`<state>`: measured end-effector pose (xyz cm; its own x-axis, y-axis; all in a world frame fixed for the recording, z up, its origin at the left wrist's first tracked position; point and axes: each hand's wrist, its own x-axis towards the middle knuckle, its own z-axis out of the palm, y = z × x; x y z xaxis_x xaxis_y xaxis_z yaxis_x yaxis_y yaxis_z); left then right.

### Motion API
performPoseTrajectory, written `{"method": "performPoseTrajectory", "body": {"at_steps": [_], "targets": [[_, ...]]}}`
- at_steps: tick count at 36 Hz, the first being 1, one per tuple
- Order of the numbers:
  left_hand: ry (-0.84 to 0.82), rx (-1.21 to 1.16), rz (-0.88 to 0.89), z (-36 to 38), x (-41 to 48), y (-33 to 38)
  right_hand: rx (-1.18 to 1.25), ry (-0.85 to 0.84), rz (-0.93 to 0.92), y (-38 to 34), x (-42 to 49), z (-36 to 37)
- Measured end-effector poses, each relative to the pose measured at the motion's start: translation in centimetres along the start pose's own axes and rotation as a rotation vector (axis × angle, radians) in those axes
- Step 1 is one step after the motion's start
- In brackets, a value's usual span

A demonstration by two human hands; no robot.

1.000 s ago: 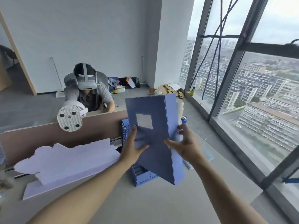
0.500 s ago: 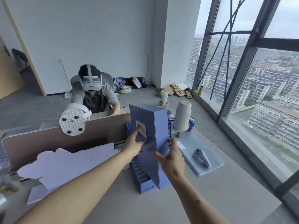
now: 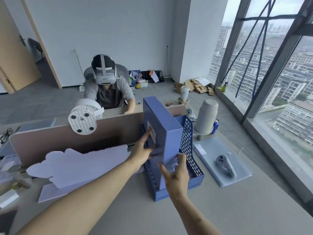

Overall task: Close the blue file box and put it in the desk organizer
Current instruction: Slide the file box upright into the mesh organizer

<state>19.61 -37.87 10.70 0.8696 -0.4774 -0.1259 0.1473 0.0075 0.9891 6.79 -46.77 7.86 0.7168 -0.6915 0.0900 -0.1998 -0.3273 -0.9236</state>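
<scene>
Big grey bench [image 3: 220,216] running along the window, a tan divider [image 3: 110,131] at its far edge, and right against that divider sits the blue organizer [image 3: 194,160], mesh side wall facing right. Standing upright in it is the box [image 3: 162,133], lid shut, spine toward us, tall enough to clear the mesh wall by a good margin. It looks tipped slightly, top leaning away, which I'd say is how you feed a tall box down into a narrow slot: bottom edge first, then straighten.

Both hands are on it. The left hand [image 3: 143,152] is pressed to the box's left face just under the pale label [image 3: 152,133], fingers wrapped on the panel, steadying it. The right hand [image 3: 177,176] cups the near lower edge of the spine, fingers spread around the corner, guiding it down; I judge the box nearly seated, not let go.

To the right, on a pale mat [image 3: 237,173], lies a grey controller [image 3: 225,164], well apart. Behind it, a blue can [image 3: 215,126].

Writing? The label is too blurred to read.
</scene>
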Motion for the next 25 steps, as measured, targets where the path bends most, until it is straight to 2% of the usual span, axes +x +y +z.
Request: {"method": "performPoseTrajectory", "body": {"at_steps": [5, 14, 25], "targets": [[0.009, -0.065, -0.004, -0.1, 0.1, -0.8, 0.049, -0.019, 0.022, 1.4, 0.2, 1.8], [-0.005, -0.026, -0.098, -0.7, -0.1, -4.3, 0.076, -0.083, 0.117, 4.8, -0.5, 3.6], [-0.038, 0.137, -0.148, -0.9, -1.6, -5.1, 0.075, -0.165, 0.106, 7.1, -0.5, 3.4]]}}
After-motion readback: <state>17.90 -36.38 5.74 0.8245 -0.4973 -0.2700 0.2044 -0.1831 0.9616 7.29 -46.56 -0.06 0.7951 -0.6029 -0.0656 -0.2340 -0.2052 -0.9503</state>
